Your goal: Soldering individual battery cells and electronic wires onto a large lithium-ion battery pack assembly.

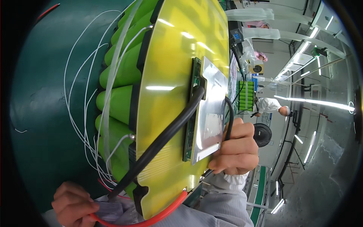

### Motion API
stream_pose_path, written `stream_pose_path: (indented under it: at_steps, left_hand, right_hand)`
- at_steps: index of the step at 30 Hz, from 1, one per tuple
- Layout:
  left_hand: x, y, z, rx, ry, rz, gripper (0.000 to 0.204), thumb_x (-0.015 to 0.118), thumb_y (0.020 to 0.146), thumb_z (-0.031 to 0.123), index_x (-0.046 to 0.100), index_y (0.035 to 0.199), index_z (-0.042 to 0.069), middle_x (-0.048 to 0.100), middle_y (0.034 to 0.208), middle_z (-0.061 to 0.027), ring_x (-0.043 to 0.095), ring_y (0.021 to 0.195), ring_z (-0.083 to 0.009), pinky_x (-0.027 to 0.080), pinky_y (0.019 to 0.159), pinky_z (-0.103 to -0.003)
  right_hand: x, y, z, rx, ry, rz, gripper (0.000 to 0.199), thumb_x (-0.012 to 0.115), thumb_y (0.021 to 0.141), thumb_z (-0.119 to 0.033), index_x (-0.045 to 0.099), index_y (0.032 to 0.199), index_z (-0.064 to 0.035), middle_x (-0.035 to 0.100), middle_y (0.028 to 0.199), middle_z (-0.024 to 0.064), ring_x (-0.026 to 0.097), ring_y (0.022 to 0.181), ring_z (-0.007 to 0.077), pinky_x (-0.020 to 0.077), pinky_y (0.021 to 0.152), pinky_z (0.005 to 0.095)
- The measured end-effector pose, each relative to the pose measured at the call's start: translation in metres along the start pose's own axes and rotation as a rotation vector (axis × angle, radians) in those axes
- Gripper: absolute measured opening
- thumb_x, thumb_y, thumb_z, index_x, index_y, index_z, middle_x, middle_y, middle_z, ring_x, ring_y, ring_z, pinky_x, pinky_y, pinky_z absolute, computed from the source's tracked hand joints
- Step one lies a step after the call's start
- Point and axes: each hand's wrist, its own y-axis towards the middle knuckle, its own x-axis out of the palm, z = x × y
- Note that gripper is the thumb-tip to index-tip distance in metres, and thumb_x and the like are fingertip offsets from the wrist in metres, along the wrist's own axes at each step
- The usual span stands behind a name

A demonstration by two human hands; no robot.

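Yellow-wrapped battery pack (170,94) of green cells fills frame centre, board and silver plate (210,113) already mounted, right hand (236,145) clenched on its edge, left hand (73,204) pinching the red wire (159,213) lower left, white leads (81,113) looking yet untidied.

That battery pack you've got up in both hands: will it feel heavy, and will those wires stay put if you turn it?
The battery pack is probably heavy for its size: many green cells sit stacked behind the yellow sheet. The thin white wires hang in loose loops, so they would likely flop and snag. The thick black cable looks stiffer and holds its curve.
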Motion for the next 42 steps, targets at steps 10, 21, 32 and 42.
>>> stream_pose_path:
  at_steps: [10,21,32,42]
  left_hand:
    - [0.003,0.002,0.007,-0.026,0.068,0.06,0.024,0.064,0.087,0.024,0.065,0.081,0.001,0.057,0.068,-0.0071,0.054,0.059,-0.0199,0.042,0.054,-0.03]
    - [0.018,0.001,0.007,-0.104,-0.009,0.076,0.02,0.06,0.094,0.016,0.063,0.094,-0.004,0.056,0.079,-0.0072,0.054,0.068,-0.0129,0.042,0.061,-0.026]
    - [0.019,-0.001,0.008,-0.125,0.021,0.108,0.019,0.057,0.096,0.013,0.061,0.096,-0.005,0.055,0.08,-0.0066,0.055,0.073,-0.0137,0.044,0.069,-0.027]
    - [0.021,0.004,0.005,-0.114,0.018,0.114,0.021,0.053,0.098,0.015,0.059,0.099,-0.005,0.056,0.082,-0.0064,0.054,0.075,-0.0146,0.045,0.071,-0.029]
  right_hand:
    - [-0.011,0.011,-0.012,0.112,-0.093,-0.09,0.02,0.079,0.069,-0.022,0.073,0.084,-0.0112,0.066,0.092,0.0021,0.055,0.082,0.0249,0.0454,0.07,0.0338]
    - [-0.016,0.0,-0.004,0.09,0.004,-0.025,0.024,0.08,0.068,-0.007,0.076,0.091,-0.0122,0.068,0.095,0.0009,0.057,0.088,0.0236,0.047,0.073,0.0338]
    - [-0.005,-0.009,-0.004,-0.07,-0.129,0.137,0.023,0.079,0.068,-0.003,0.076,0.089,-0.0098,0.069,0.097,0.0042,0.058,0.09,0.024,0.0467,0.069,0.0305]
    - [-0.007,-0.004,0.002,-0.144,-0.102,0.103,0.015,0.076,0.073,-0.002,0.072,0.087,-0.0026,0.065,0.092,0.0084,0.061,0.084,0.0214,0.0476,0.072,0.0297]
